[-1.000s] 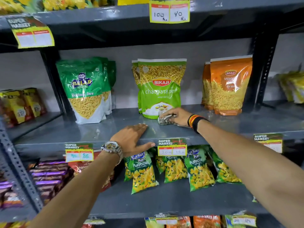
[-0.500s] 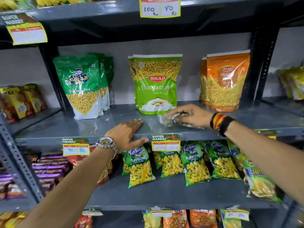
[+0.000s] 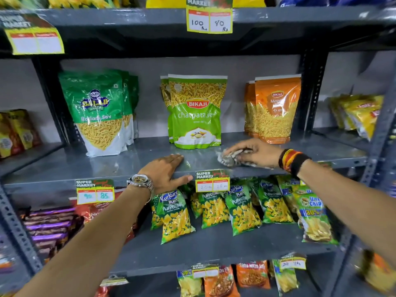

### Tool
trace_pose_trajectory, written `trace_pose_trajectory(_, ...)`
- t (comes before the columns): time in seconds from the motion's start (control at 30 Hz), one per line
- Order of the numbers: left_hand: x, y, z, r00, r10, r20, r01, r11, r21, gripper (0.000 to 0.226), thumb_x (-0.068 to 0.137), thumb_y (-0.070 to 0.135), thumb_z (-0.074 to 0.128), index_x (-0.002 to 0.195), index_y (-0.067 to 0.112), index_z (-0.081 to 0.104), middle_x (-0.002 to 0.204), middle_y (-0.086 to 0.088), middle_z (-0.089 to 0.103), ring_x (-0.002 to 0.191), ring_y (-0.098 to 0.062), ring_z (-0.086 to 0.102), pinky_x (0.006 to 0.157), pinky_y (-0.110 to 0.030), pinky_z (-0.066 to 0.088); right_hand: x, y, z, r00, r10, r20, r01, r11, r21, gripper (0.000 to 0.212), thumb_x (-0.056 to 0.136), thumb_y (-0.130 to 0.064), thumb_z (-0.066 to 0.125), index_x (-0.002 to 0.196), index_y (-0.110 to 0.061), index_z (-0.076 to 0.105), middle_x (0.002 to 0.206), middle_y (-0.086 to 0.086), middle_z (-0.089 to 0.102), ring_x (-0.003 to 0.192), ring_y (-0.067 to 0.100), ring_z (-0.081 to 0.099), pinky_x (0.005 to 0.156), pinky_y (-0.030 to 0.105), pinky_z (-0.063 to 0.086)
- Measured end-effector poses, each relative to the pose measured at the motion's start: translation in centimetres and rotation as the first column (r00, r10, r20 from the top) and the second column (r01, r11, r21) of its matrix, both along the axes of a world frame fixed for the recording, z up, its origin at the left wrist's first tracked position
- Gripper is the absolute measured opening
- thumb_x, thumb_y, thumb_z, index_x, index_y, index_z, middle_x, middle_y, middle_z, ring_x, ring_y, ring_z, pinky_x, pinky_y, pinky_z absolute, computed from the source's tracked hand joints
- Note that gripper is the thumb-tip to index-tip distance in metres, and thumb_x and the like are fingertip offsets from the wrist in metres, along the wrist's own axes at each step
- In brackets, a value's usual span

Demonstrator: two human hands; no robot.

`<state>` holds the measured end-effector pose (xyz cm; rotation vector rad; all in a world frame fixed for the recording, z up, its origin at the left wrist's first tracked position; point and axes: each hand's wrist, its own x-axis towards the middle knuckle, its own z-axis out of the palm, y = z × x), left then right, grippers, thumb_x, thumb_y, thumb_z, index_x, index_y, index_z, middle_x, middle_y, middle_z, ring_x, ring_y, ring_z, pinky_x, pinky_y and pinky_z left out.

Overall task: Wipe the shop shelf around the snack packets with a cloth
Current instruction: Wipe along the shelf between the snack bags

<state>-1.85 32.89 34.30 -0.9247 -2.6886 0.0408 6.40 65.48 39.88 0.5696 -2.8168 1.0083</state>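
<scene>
My right hand (image 3: 255,152) presses a crumpled pale cloth (image 3: 230,159) onto the grey metal shelf (image 3: 111,166), in front of and between the light-green Bikaji packet (image 3: 196,112) and the orange Bikaji packets (image 3: 275,109). My left hand (image 3: 164,171) lies flat, palm down, on the shelf's front edge, fingers spread, with a watch on the wrist. Dark-green Balaji sev packets (image 3: 98,112) stand upright at the shelf's left.
Price tags (image 3: 212,182) hang from the shelf's front lip. Kurkure puffcorn packets (image 3: 242,209) lie on the shelf below, with purple bars (image 3: 49,224) to the left. Dark uprights (image 3: 314,88) bound the bay. Yellow packets (image 3: 360,114) fill the right bay.
My right hand has slid the cloth to the right along the shelf, away from the light-green packet's base toward the orange packets. My left hand stays planted on the front edge.
</scene>
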Motion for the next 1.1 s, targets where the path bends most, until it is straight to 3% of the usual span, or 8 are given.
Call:
trace_pose_trajectory(0.07,0.8,1.0,0.3,0.999,-0.028,-0.036,0.028,1.000,0.000,0.108,0.082,0.092,0.018,0.160,0.018,0.029,0.164,-0.004,0.035,0.147,-0.025,0.040,0.118,-0.041,0.034,-0.7,1.4,1.0,0.993,-0.100,-0.066,0.098,0.994,-0.037,0.039,0.093,-0.001,0.058,0.123,-0.024,0.067,0.130,-0.002,0.063,0.112,0.003,0.057,0.101,0.025,0.043)
trace_pose_trajectory(0.3,0.1,7.1,0.3,0.994,-0.100,-0.046,0.097,0.993,-0.060,0.106,0.082,0.093,0.022,0.160,0.021,0.027,0.164,-0.004,0.036,0.147,-0.025,0.039,0.119,-0.044,0.035,-7.9,2.3,1.0,0.979,-0.182,-0.097,0.183,0.983,0.001,0.037,0.093,-0.005,0.058,0.114,-0.031,0.071,0.128,0.000,0.066,0.113,0.027,0.062,0.098,0.038,0.049)
trace_pose_trajectory(0.43,-0.3,7.6,-0.1,0.998,-0.065,-0.011,0.064,0.997,-0.038,0.116,0.076,0.098,0.015,0.161,0.020,0.025,0.166,-0.004,0.033,0.148,-0.024,0.036,0.121,-0.042,0.032,-11.6,0.6,-0.1,0.995,-0.054,-0.082,0.059,0.996,0.062,0.033,0.093,-0.001,0.058,0.118,-0.019,0.071,0.125,0.003,0.067,0.114,0.017,0.060,0.083,0.019,0.046)
trace_pose_trajectory(0.57,-0.8,7.6,-0.4,0.999,-0.042,-0.005,0.042,0.999,-0.034,0.113,0.079,0.096,0.021,0.161,0.020,0.024,0.166,-0.003,0.032,0.150,-0.023,0.034,0.122,-0.043,0.032,-14.9,-0.4,-1.9,0.998,0.026,-0.051,-0.022,0.997,0.074,0.035,0.095,0.000,0.052,0.122,-0.018,0.067,0.134,0.005,0.062,0.122,0.021,0.056,0.096,0.031,0.047)
trace_pose_trajectory(0.67,-0.9,7.6,-0.7,0.999,-0.045,-0.007,0.045,0.999,-0.022,0.108,0.082,0.092,0.030,0.161,0.019,0.025,0.166,-0.003,0.033,0.150,-0.022,0.034,0.122,-0.042,0.031,-15.8,-0.3,-2.3,0.996,0.060,-0.058,-0.053,0.991,0.124,0.035,0.096,-0.005,0.050,0.123,-0.023,0.063,0.135,0.004,0.059,0.118,0.019,0.055,0.089,0.026,0.042)
trace_pose_trajectory(0.83,-0.6,7.5,-0.8,0.998,-0.065,-0.016,0.065,0.998,0.007,0.101,0.086,0.086,0.041,0.160,0.018,0.030,0.165,-0.003,0.035,0.149,-0.022,0.035,0.122,-0.042,0.031,-13.4,1.7,-0.2,0.982,0.171,0.084,-0.183,0.968,0.173,0.038,0.094,-0.005,0.053,0.127,-0.022,0.060,0.136,-0.001,0.057,0.121,0.015,0.052,0.099,0.027,0.038)
trace_pose_trajectory(1.0,-0.5,7.6,-0.7,0.999,-0.053,-0.006,0.053,0.999,-0.001,0.102,0.085,0.088,0.037,0.160,0.019,0.028,0.166,-0.002,0.033,0.150,-0.021,0.034,0.122,-0.043,0.031,-12.4,5.5,1.0,0.997,-0.064,-0.046,0.063,0.998,-0.022,0.036,0.094,-0.004,0.054,0.123,-0.023,0.064,0.128,0.000,0.061,0.114,0.015,0.055,0.088,0.018,0.040)
trace_pose_trajectory(1.1,-0.8,7.6,-0.7,0.998,-0.058,-0.015,0.058,0.998,-0.005,0.103,0.085,0.089,0.035,0.161,0.020,0.026,0.166,-0.002,0.032,0.150,-0.021,0.033,0.123,-0.042,0.030,-13.4,4.9,-0.4,0.990,-0.136,-0.040,0.136,0.991,-0.004,0.039,0.092,0.002,0.050,0.121,-0.018,0.066,0.126,0.004,0.065,0.106,0.018,0.059,0.073,0.012,0.046)
